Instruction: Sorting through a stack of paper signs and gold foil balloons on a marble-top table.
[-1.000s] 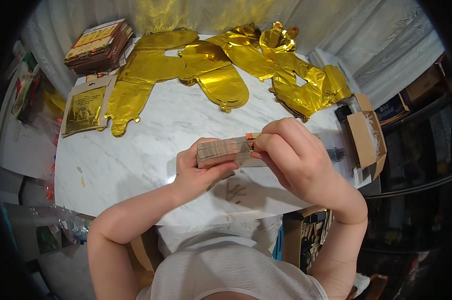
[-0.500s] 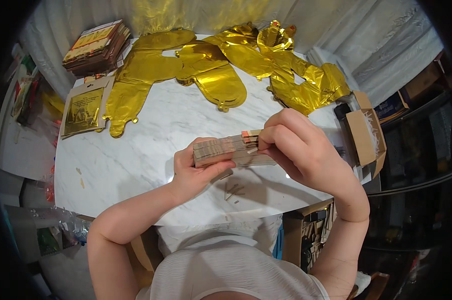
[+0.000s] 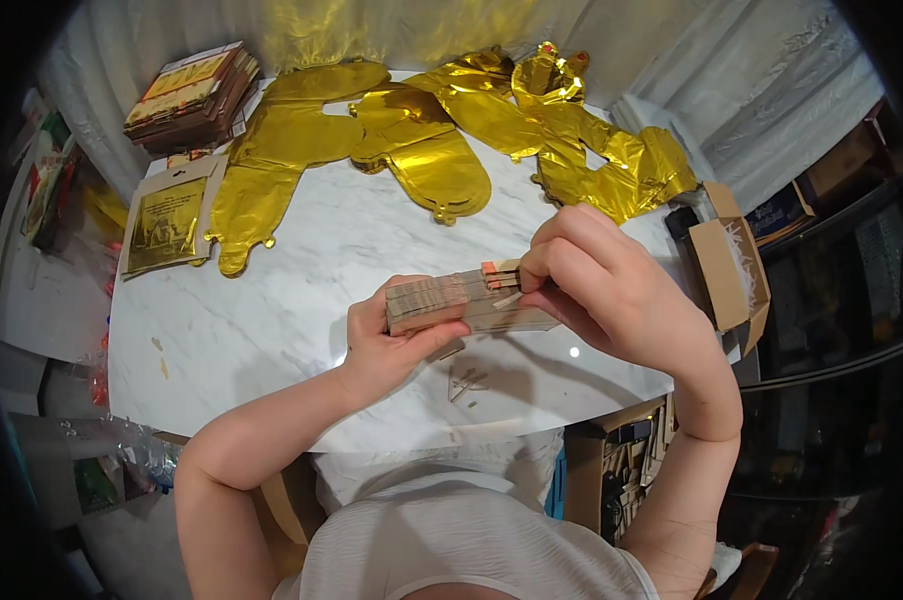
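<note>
A thick stack of flat cardboard cards (image 3: pixel 426 305), edges toward me, is held up over the table. My left hand (image 3: pixel 396 335) is closed around its left end, with the thumb along the near side. My right hand (image 3: pixel 606 285) is pinched at the right end, beside orange-and-cream card edges (image 3: pixel 499 274). A thin cardboard strip (image 3: pixel 508 299) sticks out at its fingertips; the right end of the stack is partly hidden behind this hand. Below, several small cardboard strips (image 3: pixel 463 384) lie on the white marbled table (image 3: pixel 301 370).
Flat gold foil balloons (image 3: pixel 426 165) spread across the back. At the left are a stack of packets (image 3: pixel 191 95) and a card packet with a gold front (image 3: pixel 171 215). An open cardboard box (image 3: pixel 723 265) stands at the right edge; another box (image 3: pixel 621 470) is below the table.
My right hand has shifted slightly right, and the thin strip at its fingertips shows more clearly. The left hand and the stack have hardly moved.
</note>
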Available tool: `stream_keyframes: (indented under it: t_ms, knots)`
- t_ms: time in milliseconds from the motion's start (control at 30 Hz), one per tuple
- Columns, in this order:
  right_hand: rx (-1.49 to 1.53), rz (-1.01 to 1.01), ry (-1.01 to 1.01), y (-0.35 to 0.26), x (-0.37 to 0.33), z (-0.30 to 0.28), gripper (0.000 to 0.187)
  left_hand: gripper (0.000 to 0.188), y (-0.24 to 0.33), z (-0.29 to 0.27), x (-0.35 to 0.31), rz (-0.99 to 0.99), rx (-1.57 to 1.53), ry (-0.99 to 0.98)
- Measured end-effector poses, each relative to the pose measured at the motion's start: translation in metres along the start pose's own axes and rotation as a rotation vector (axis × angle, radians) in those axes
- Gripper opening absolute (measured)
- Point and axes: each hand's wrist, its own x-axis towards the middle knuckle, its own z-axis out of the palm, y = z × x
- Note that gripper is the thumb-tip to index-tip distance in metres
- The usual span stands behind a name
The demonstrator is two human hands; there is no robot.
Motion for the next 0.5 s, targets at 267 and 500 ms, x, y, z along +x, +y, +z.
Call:
stream_keyframes:
  t_ms: [267, 500]
  knots:
    - [-0.086, -0.087, -0.07, 0.007, 0.0, 0.0, 0.028, 0.04, 0.0, 0.0, 0.0, -0.001, 0.032, -0.006]
    - [0.02, -0.04, -0.008, 0.01, -0.004, -0.003, 0.027, 0.04, -0.003, -0.001, -0.001, -0.026, -0.018, -0.002]
